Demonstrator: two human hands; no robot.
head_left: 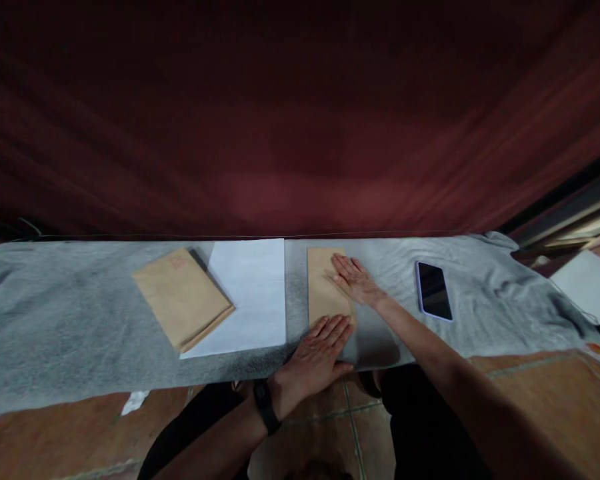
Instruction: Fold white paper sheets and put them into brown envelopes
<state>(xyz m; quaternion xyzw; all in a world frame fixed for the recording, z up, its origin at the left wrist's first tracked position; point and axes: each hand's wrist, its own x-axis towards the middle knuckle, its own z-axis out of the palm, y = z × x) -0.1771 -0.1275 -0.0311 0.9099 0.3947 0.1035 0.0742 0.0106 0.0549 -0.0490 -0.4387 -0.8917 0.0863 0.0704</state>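
A brown paper envelope (323, 287) lies flat on the grey cloth in front of me. Across its near end rests my left hand (320, 350), fingers stretched out and a dark band on the wrist. My right hand (359, 280) lies flat over the envelope's far right side, its fingers extended. Neither hand grips anything. To the left, a stack of brown envelopes (183, 297) with red print on the top one sits at an angle, partly over white paper (253, 293).
A phone in a lilac case (434, 291) lies right of my right hand. The grey cloth (80, 320) covers a long narrow surface. Dark red fabric (300, 133) hangs behind it. A white flat object (593, 287) stands at far right, and a white scrap (135, 402) is on the tiled floor.
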